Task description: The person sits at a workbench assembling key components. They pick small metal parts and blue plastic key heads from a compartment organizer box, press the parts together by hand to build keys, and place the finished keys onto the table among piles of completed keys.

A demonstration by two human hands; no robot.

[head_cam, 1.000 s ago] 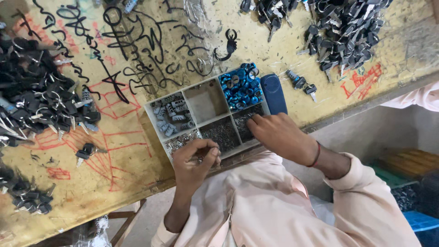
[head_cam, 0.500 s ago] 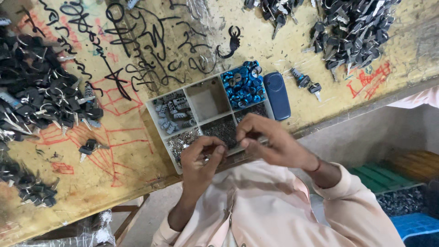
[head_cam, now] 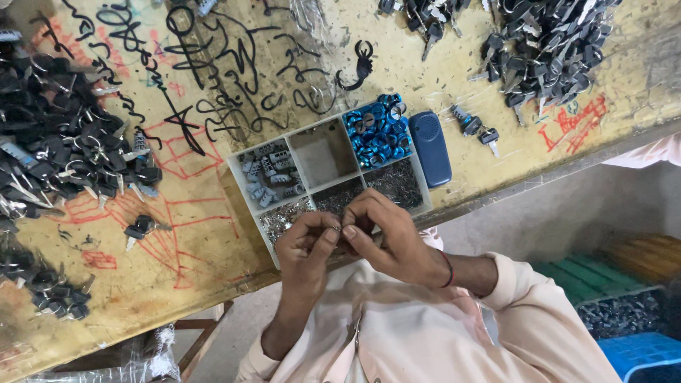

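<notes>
Head view: hands (head_cam: 340,237) pinch a small part (head_cam: 338,228) (above tray (head_cam: 241,167)).

My left hand (head_cam: 305,248): fingers curled, thumb and forefinger pinched. My right hand (head_cam: 386,237): fingertips pinched, meeting the left's. Both forearms bent inward, sleeves pale pink.

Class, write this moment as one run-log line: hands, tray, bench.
left hand and right hand: pinch small metal part together | tray: six compartments, one empty | bench: key piles
</notes>
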